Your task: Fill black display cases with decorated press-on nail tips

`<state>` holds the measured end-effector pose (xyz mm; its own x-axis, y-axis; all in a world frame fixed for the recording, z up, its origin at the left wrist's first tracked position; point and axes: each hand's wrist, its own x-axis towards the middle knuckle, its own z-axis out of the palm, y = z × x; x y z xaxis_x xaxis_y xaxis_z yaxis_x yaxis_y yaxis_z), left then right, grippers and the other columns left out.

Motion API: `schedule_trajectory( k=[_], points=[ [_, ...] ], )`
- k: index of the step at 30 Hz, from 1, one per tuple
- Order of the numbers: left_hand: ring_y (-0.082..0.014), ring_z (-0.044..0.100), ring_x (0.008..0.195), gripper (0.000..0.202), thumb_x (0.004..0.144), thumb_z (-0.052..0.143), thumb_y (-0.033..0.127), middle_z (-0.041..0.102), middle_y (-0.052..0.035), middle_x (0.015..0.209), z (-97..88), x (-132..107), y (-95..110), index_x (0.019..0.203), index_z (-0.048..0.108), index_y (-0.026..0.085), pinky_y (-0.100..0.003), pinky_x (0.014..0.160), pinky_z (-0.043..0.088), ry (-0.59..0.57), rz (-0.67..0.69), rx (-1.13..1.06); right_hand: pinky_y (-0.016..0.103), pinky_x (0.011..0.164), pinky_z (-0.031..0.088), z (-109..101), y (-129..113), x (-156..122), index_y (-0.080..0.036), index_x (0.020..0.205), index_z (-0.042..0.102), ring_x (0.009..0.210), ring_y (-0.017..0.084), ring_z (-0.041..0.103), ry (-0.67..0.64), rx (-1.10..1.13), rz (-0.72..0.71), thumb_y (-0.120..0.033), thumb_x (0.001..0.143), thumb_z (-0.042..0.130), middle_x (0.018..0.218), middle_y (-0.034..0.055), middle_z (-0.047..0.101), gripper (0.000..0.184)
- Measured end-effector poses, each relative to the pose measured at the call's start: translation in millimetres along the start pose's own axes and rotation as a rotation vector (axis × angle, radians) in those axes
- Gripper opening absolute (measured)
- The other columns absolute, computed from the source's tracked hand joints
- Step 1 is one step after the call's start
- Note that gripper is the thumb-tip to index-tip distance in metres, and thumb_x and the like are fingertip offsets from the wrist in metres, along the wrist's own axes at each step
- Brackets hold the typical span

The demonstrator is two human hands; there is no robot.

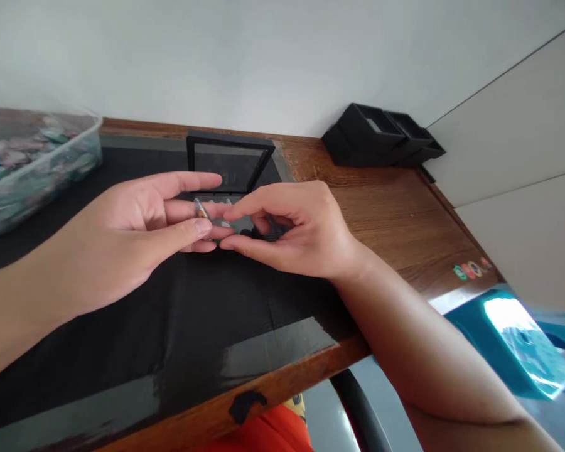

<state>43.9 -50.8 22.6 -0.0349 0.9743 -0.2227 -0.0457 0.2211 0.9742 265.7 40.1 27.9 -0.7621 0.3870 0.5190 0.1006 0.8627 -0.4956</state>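
My left hand hovers over a black mat, with its thumb and fingers closed round a small flat round piece with an orange edge. My right hand meets it from the right, fingertips pinched at the same small piece. Just behind both hands stands an open black display case with a clear film lid tilted up. Its lower half lies under my fingers and is mostly hidden.
A clear plastic tub of several colourful small pieces sits at the far left. Stacked black boxes stand at the back right on the wooden table. A teal stool is beyond the table's right edge.
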Motion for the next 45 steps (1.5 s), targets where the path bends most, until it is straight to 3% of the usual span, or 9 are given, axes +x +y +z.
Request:
schedule_trajectory(
  k=[4, 8, 11, 17, 23, 27, 31, 37, 45],
  points=[
    [-0.0236, 0.086, 0.095, 0.066, 0.082, 0.088, 0.04, 0.085, -0.0007, 0.092, -5.3, 1, -4, 0.145, 0.074, 0.027, -0.026, 0.084, 0.07, -0.046, -0.011, -0.003, 0.022, 0.069, 0.047, 2, -2, 1, -0.012, 0.117, 0.082, 0.067, 0.006, 0.058, -0.002, 0.022, 0.005, -0.027, 0.097, 0.087, 0.08, -0.0036, 0.075, 0.026],
    [-0.0191, 0.086, 0.091, 0.058, 0.086, 0.086, 0.042, 0.087, -0.0002, 0.105, -6.8, -2, -5, 0.143, 0.076, 0.032, -0.021, 0.082, 0.069, -0.075, -0.007, 0.044, 0.022, 0.071, 0.048, 3, -3, 0, -0.012, 0.119, 0.08, 0.068, 0.005, 0.059, -0.017, 0.033, 0.0, -0.026, 0.1, 0.082, 0.086, -0.0025, 0.078, 0.024],
    [-0.0203, 0.086, 0.1, 0.054, 0.088, 0.083, 0.04, 0.088, -0.001, 0.114, -4.7, -4, -2, 0.141, 0.076, 0.03, -0.02, 0.084, 0.069, -0.136, -0.021, 0.071, 0.021, 0.072, 0.048, 3, -5, -1, -0.01, 0.124, 0.078, 0.069, 0.005, 0.062, -0.021, 0.026, -0.017, -0.021, 0.101, 0.08, 0.086, -0.0038, 0.076, 0.027],
    [-0.0195, 0.085, 0.109, 0.045, 0.095, 0.074, 0.042, 0.087, -0.0036, 0.122, 0.2, -6, 2, 0.137, 0.077, 0.025, -0.017, 0.085, 0.068, -0.224, 0.015, 0.125, 0.022, 0.073, 0.046, 4, -6, -2, -0.013, 0.129, 0.076, 0.078, 0.006, 0.067, -0.125, -0.021, -0.014, -0.028, 0.106, 0.073, 0.089, -0.0039, 0.077, 0.028],
    [-0.0181, 0.084, 0.096, 0.046, 0.094, 0.074, 0.042, 0.087, -0.0012, 0.109, 2.0, -5, -2, 0.138, 0.078, 0.031, -0.019, 0.074, 0.067, -0.228, 0.042, 0.114, 0.024, 0.078, 0.046, 5, -4, -2, -0.013, 0.137, 0.071, 0.09, 0.01, 0.07, -0.215, -0.087, 0.002, -0.034, 0.112, 0.065, 0.101, 0.001, 0.079, 0.033],
    [-0.0156, 0.08, 0.092, 0.048, 0.093, 0.08, 0.044, 0.086, -0.0007, 0.113, -4.3, -5, -9, 0.14, 0.078, 0.034, -0.017, 0.074, 0.065, -0.2, 0.031, 0.084, 0.024, 0.076, 0.045, 2, -8, -1, -0.016, 0.141, 0.068, 0.094, 0.011, 0.07, -0.292, -0.139, 0.015, -0.033, 0.113, 0.063, 0.104, 0.0002, 0.079, 0.033],
    [-0.0146, 0.078, 0.098, 0.044, 0.097, 0.079, 0.045, 0.085, -0.0012, 0.12, -7.2, -8, -10, 0.139, 0.079, 0.032, -0.016, 0.079, 0.063, -0.146, -0.067, 0.029, 0.023, 0.075, 0.046, 0, -13, 0, -0.016, 0.137, 0.072, 0.09, 0.009, 0.072, -0.245, -0.076, -0.003, -0.028, 0.113, 0.064, 0.1, -0.0007, 0.08, 0.029],
    [-0.0134, 0.074, 0.083, 0.057, 0.08, 0.089, 0.044, 0.086, -0.0006, 0.106, -1.3, -12, -7, 0.135, 0.083, 0.033, -0.017, 0.07, 0.059, 0.041, -0.15, -0.031, 0.021, 0.076, 0.048, 3, -17, -1, -0.014, 0.133, 0.076, 0.087, 0.01, 0.074, -0.197, -0.028, -0.014, -0.027, 0.113, 0.066, 0.09, -0.0011, 0.081, 0.026],
    [-0.0117, 0.072, 0.084, 0.052, 0.081, 0.088, 0.041, 0.086, 0.003, 0.102, -0.1, -11, -5, 0.132, 0.083, 0.035, -0.016, 0.071, 0.056, 0.022, -0.155, -0.044, 0.02, 0.074, 0.049, 5, -15, -2, -0.012, 0.134, 0.076, 0.08, 0.008, 0.072, -0.168, -0.015, -0.055, -0.028, 0.113, 0.066, 0.085, -0.0021, 0.079, 0.028]
  ],
)
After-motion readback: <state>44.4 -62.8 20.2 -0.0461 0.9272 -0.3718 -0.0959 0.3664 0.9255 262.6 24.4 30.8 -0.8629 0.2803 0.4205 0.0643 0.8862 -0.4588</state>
